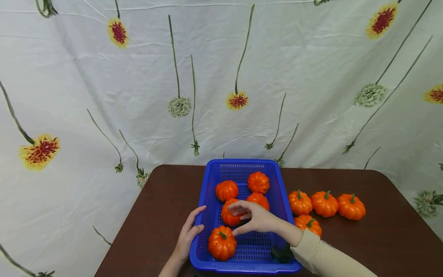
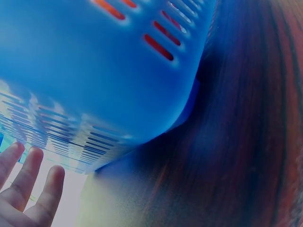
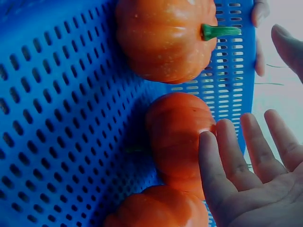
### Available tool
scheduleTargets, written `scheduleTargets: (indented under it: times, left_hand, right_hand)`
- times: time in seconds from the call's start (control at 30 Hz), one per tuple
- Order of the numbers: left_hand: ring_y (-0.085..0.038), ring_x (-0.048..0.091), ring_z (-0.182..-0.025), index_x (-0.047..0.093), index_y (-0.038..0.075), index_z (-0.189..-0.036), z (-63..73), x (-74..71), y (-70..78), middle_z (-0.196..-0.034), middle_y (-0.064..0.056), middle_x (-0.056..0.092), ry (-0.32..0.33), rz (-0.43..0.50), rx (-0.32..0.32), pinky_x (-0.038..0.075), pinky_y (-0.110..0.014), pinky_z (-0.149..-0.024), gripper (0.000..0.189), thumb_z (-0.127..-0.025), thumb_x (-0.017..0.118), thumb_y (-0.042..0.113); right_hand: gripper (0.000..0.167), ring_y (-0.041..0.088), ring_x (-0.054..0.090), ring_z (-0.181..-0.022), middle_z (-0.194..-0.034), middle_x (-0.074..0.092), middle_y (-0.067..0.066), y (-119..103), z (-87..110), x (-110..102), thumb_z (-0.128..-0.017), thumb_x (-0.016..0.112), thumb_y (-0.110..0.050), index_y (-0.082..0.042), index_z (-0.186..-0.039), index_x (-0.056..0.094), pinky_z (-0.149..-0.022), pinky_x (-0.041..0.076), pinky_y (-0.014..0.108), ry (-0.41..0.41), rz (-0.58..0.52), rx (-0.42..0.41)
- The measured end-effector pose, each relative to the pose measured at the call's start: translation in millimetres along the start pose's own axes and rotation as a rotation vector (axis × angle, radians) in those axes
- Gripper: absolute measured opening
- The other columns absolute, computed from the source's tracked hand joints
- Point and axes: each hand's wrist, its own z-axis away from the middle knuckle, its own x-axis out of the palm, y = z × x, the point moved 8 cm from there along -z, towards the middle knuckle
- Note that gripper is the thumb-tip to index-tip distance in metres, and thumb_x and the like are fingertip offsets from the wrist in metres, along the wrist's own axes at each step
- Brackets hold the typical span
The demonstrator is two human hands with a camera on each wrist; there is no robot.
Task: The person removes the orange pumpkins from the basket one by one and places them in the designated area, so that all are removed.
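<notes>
Near the left front corner of the blue basket, an orange pumpkin sat upright, its short green stem pointing up. Just behind it, the middle pumpkin lay tipped; the right wrist view showed its dim stem turned away from the rim. Both were squat, with no clear long axis, while the basket's ran away from the person. Above them the right hand was spread wide and held nothing, its fingers partly covering the middle pumpkin; whether it touched either could not be told. The left hand rested against the left rim, fingers loose and fairly straight. Farther back in the basket lay three more pumpkins. To its right, four others stood on the dark brown desk, the nearest partly hidden by the sleeve. Flowered cloth hung behind. The pumpkins looked glossy and ribbed, the front one flecked with pale specks.
</notes>
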Motion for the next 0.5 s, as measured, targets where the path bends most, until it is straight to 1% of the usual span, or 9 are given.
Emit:
scheduleTargets:
  times: [0.17,0.37,0.5]
  left_hand:
    - [-0.038,0.048,-0.113,0.038,0.001,-0.138,-0.1,0.3,0.0,-0.138,-0.027,0.034,-0.001,-0.002,0.002,0.048,-0.035,-0.086,0.05,-0.088,0.041,-0.001]
    - [-0.039,0.047,-0.113,0.039,0.003,-0.138,0.0,-0.2,-1.1,-0.138,-0.027,0.034,0.002,-0.002,-0.01,0.048,-0.034,-0.086,0.049,-0.089,0.041,0.001]
    - [-0.039,0.047,-0.113,0.039,0.003,-0.138,-0.1,-0.2,-1.2,-0.138,-0.026,0.035,0.003,-0.005,-0.011,0.048,-0.034,-0.086,0.049,-0.089,0.041,0.001]
  right_hand:
    - [0.061,0.031,0.049,-0.118,-0.131,0.05,0.018,3.2,0.1,3.6,-0.078,0.075,-0.011,0.001,-0.131,0.048,-0.095,0.043,0.042,-0.026,0.004,0.022]
    - [0.062,0.03,0.048,-0.12,-0.132,0.049,0.017,3.9,1.3,11.8,-0.079,0.074,-0.012,0.0,-0.133,0.046,-0.094,0.043,0.041,-0.101,0.029,0.021]
    - [0.063,0.029,0.047,-0.121,-0.134,0.048,0.016,3.9,2.0,15.8,-0.079,0.074,-0.011,-0.001,-0.134,0.045,-0.095,0.042,0.04,-0.14,0.046,0.024]
